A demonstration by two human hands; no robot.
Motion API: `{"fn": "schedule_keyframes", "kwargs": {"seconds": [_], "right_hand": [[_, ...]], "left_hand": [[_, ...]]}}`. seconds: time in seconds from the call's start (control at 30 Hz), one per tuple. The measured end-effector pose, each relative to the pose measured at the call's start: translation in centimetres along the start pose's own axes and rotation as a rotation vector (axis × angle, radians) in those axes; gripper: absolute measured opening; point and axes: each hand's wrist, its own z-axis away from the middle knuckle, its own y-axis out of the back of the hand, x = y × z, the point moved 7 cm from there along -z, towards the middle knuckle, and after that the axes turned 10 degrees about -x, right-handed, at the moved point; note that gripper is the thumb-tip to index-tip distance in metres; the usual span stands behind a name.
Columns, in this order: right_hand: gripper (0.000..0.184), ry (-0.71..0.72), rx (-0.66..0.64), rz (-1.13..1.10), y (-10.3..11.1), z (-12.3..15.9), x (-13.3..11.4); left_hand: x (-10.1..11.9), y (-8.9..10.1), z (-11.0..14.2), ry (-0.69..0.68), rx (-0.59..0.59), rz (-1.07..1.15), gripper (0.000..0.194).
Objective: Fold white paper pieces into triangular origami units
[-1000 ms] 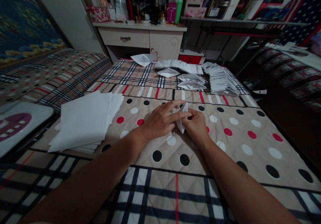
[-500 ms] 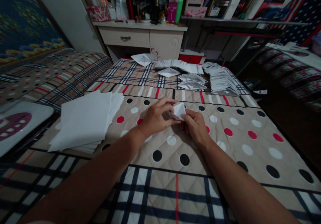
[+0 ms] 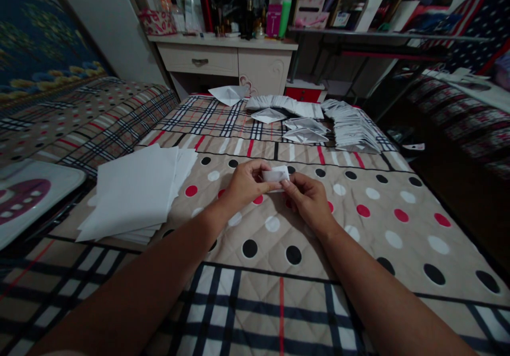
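A small folded piece of white paper (image 3: 275, 174) is held between both hands above the dotted bedspread. My left hand (image 3: 247, 185) pinches its left side, thumb along the lower edge and fingers behind. On the right, my right hand (image 3: 307, 196) is closed on the other end, its thumb pressing the near face; its other fingertips are partly hidden. To the left lies a pile of loose white sheets (image 3: 135, 186). Beyond the hands sit folded paper boats (image 3: 306, 129), with another boat-like piece (image 3: 268, 115) beside them.
Long rows of stacked folded paper (image 3: 353, 125) lie at the bed's far end, near a larger folded paper (image 3: 228, 94). A white plastic surface with a purple patch (image 3: 43, 191) is at the left. A cream dresser (image 3: 263, 64) stands behind the bed.
The folded paper has turned from an open, pointed shape to a flatter, lower band. Both hands have shifted slightly, and the left fingers have drawn closer together on it.
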Motion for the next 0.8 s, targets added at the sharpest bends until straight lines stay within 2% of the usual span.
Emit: {"fn": "schedule_keyframes", "kwargs": {"seconds": [0.13,0.33,0.6,0.8], "right_hand": [[0.033,-0.011,0.000,0.000,0.1,0.0,0.3],[0.038,-0.036,-0.019,0.069,0.0,0.1,0.1],[0.043,-0.053,-0.092,0.084,-0.4,0.2,-0.1],[0.042,0.020,-0.170,0.130,-1.0,0.2,-0.7]], "left_hand": [[0.2,-0.4,0.1,0.026,-0.043,0.102,0.059],[0.4,-0.4,0.0,-0.004,-0.039,-0.030,0.032],[0.8,-0.5,0.1,-0.026,-0.063,-0.103,0.026],[1.7,-0.4,0.3,-0.056,-0.078,-0.123,0.017]]}}
